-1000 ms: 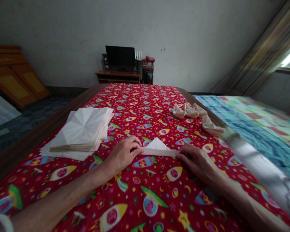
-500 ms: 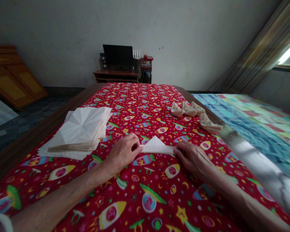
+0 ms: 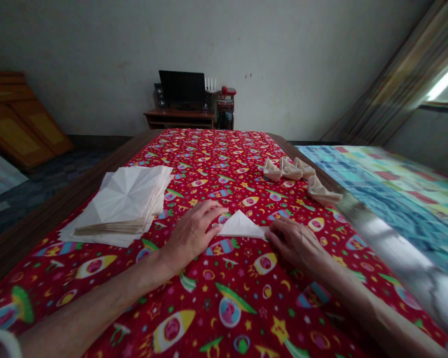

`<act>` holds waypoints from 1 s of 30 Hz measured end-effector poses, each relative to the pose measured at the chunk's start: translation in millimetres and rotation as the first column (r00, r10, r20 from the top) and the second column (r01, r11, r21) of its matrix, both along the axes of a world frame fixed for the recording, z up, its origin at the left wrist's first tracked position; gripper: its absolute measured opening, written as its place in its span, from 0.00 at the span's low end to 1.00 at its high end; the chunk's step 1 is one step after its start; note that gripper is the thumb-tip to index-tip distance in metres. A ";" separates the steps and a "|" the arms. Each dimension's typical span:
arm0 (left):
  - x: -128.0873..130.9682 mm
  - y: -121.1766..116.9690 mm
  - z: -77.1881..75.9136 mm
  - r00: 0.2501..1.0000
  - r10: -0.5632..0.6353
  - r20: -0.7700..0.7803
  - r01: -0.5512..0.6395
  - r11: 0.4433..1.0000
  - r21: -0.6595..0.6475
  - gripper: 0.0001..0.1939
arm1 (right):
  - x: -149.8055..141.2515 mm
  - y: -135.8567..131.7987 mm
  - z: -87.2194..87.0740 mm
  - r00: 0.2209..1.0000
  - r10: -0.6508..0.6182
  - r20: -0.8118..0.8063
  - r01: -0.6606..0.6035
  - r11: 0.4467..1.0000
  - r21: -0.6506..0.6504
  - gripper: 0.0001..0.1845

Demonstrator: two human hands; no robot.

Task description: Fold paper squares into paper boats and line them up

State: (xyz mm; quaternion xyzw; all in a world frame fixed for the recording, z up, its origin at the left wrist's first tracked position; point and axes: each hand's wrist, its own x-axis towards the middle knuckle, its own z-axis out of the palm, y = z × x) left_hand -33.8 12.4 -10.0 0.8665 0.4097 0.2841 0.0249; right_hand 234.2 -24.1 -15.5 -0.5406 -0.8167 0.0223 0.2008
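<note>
A white folded paper (image 3: 241,226), with a peaked triangle in its middle and a flat strip along its base, lies on the red patterned cloth in front of me. At its left end is my left hand (image 3: 197,226), thumb by the paper's tip and fingers lifted apart above it. My right hand (image 3: 293,241) pinches the opposite end between curled fingers and thumb. A stack of creased white paper sheets (image 3: 125,194) lies to the left. Several folded paper boats (image 3: 290,170) sit at the right edge of the cloth, one nearer than the others.
The red cloth (image 3: 224,149) covers a long table with dark wooden edges. To the right is a bed with a blue patchwork cover (image 3: 377,199). Against the far wall, a monitor (image 3: 182,88) stands on a desk, and a wooden cabinet (image 3: 26,122) is at left.
My left hand has loosened its pinch, its fingers lifting and spreading off the paper's left end. My right hand has shifted slightly inward along the right end.
</note>
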 end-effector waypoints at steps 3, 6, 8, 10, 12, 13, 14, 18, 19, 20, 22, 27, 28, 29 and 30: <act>6.0 -7.3 4.3 0.965 -0.177 -0.195 0.198 0.976 0.092 0.15 | 0.8 1.1 -0.9 1.000 0.005 -0.003 -0.005 1.000 0.013 0.10; 15.9 -17.2 6.2 0.907 -0.294 -0.302 0.316 0.948 0.027 0.19 | 1.8 1.8 -1.6 1.000 0.013 0.003 -0.013 1.000 0.005 0.11; 21.8 -22.8 4.8 0.904 -0.312 -0.292 0.316 0.948 -0.035 0.22 | 2.7 2.1 -2.5 1.000 0.019 0.008 -0.019 1.000 0.001 0.11; 25.8 -26.8 2.3 0.910 -0.319 -0.266 0.306 0.948 -0.093 0.24 | 3.5 2.3 -3.7 1.000 0.023 0.007 -0.023 1.000 0.007 0.11; 27.9 -29.5 0.2 0.916 -0.316 -0.247 0.288 0.947 -0.141 0.24 | 4.0 2.3 -5.0 1.000 0.028 0.000 -0.028 0.999 0.023 0.11; 28.6 -30.5 -0.4 0.919 -0.310 -0.244 0.278 0.947 -0.159 0.24 | 4.1 2.2 -5.6 0.999 0.032 -0.006 -0.032 0.999 0.033 0.11; 29.0 -31.3 -0.8 0.920 -0.305 -0.244 0.268 0.947 -0.176 0.24 | 4.2 1.9 -6.0 0.999 0.036 -0.011 -0.036 0.998 0.044 0.11; 29.8 -32.2 -0.6 0.908 -0.332 -0.255 0.281 0.935 -0.215 0.26 | 4.1 0.5 -6.3 0.999 0.052 -0.012 -0.051 0.997 0.052 0.10; 29.7 -31.9 -0.5 0.903 -0.343 -0.258 0.290 0.931 -0.223 0.26 | 4.3 0.2 -6.1 0.998 0.054 -0.013 -0.053 0.997 0.047 0.10; 29.6 -31.4 -0.3 0.900 -0.350 -0.260 0.294 0.928 -0.230 0.26 | 4.6 0.1 -5.9 0.998 0.056 -0.014 -0.056 0.998 0.041 0.10; 29.4 -30.4 0.1 0.896 -0.356 -0.265 0.296 0.924 -0.242 0.26 | 5.2 0.4 -5.0 0.998 0.059 -0.015 -0.058 0.998 0.031 0.10; 29.4 -29.7 1.3 0.899 -0.352 -0.260 0.295 0.926 -0.234 0.25 | -0.8 -2.4 2.4 1.000 0.011 -0.006 -0.011 0.998 0.067 0.08; 29.5 -30.0 1.5 0.900 -0.352 -0.256 0.297 0.927 -0.229 0.25 | -4.7 -4.9 4.5 1.000 -0.008 0.012 0.006 0.993 0.115 0.08; 29.7 -30.4 1.8 0.901 -0.352 -0.253 0.299 0.927 -0.224 0.24 | -9.5 -8.3 6.2 0.999 -0.021 0.042 0.014 0.985 0.174 0.10; 30.0 -31.0 2.2 0.902 -0.352 -0.249 0.301 0.928 -0.222 0.24 | -14.9 -12.2 7.2 0.996 -0.012 0.089 -0.008 0.974 0.226 0.14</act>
